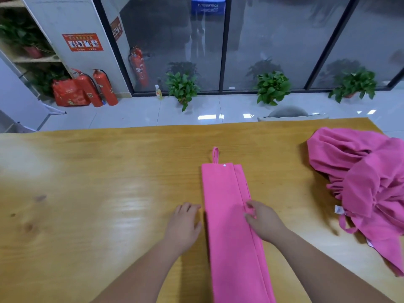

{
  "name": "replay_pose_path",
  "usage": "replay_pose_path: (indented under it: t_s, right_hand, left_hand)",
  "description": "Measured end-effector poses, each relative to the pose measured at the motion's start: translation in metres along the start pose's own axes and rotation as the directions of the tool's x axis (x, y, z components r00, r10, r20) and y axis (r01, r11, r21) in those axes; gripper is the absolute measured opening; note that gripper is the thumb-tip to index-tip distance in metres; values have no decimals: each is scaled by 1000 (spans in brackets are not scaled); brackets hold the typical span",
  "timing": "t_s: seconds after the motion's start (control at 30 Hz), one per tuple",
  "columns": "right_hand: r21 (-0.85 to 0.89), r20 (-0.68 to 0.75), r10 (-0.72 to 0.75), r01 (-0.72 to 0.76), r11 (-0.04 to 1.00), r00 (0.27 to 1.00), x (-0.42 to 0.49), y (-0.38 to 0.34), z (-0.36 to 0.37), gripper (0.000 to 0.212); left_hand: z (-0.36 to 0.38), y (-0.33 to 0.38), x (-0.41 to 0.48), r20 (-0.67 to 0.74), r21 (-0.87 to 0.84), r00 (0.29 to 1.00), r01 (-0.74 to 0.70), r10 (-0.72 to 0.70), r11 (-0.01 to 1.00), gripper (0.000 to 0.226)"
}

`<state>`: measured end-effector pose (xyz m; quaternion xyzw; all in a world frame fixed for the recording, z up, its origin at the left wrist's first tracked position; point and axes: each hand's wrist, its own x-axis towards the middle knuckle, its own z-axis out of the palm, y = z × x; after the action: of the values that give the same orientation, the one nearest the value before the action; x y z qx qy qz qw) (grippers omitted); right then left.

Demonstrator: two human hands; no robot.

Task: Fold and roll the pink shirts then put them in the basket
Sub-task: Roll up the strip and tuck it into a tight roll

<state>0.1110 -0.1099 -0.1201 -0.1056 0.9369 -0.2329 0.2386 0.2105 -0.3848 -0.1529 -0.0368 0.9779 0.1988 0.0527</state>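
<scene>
A pink shirt (227,206), folded into a long narrow strip with a hanging loop at its far end, lies lengthwise on the wooden table (87,193). My left hand (185,221) rests flat on the table just left of the strip, fingers relaxed and holding nothing. My right hand (262,219) lies on the strip's right edge, its fingertips pressing the folded seam. A heap of crumpled pink shirts (367,184) sits at the table's right side. No basket is in view.
Beyond the table's far edge are a grey chair back (288,113), potted plants (182,86) along a glass wall, and red fire extinguishers (102,88) at the left. Bare wood stretches left of my hands.
</scene>
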Motion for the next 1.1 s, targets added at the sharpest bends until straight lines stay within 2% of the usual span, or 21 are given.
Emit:
replay_pose_path:
  t_s: [0.17,0.37,0.53,0.6,0.7,0.73,0.8,0.87,0.93,1.0,1.1]
  right_hand:
    - [173,13,85,-86,981,996,40,-17,-14,57]
    - [281,17,153,-152,948,988,85,-28,-10,57]
    - [278,-53,168,-147,949,984,107,-38,-5,32]
    - [269,-126,127,-89,959,984,110,-42,-4,20]
    - [398,-292,75,50,916,953,102,-37,-1,10]
    - [425,-319,102,46,904,942,100,-31,0,9]
    - [433,-273,191,-57,900,943,102,-14,4,6]
    - [455,-184,279,-170,874,942,111,-2,6,11]
    - [485,-123,318,-222,846,940,121,-1,5,21]
    - [480,-122,328,-234,846,937,129,-3,3,30]
    - [439,-171,310,-209,874,935,141,-1,3,32]
  left_hand:
    - [-7,-10,38,33,-110,996,80,-77,991,64]
    - [-2,-10,71,5,-209,991,133,-135,969,61]
    - [7,-7,84,-58,-348,965,222,-257,911,57]
    - [8,-6,92,-68,-373,962,222,-266,901,56]
    - [8,-5,105,-71,-426,954,236,-292,874,56]
    - [9,-5,109,-73,-438,950,243,-304,866,56]
    - [11,-5,117,-82,-431,946,251,-314,867,55]
    - [14,-5,126,-87,-407,948,247,-306,880,55]
    - [13,-2,133,-79,-407,947,255,-312,877,55]
    - [12,3,143,-64,-412,955,240,-290,879,57]
    - [9,5,162,-19,-428,970,213,-244,878,59]
